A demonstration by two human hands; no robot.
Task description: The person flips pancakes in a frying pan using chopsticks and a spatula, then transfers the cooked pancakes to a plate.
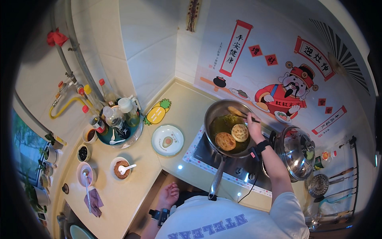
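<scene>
My right hand grips dark chopsticks over the frying pan. Their tips are at a browned piece of food, seen nearly edge-on near the pan's far wall; whether they pinch it or only touch it, I cannot tell. Two round flatbreads lie in the yellow oil: a browner one and a paler one. The pan sits on a black cooktop, its metal handle pointing towards my body. Low beside the counter edge, my left hand is empty, its fingers loosely curled.
Right of the pan stands a lidded steel pot, close to my forearm. A white plate lies left of the cooktop. Farther left are a bottle tray, a bowl of brown paste, a pink bowl and a purple cloth.
</scene>
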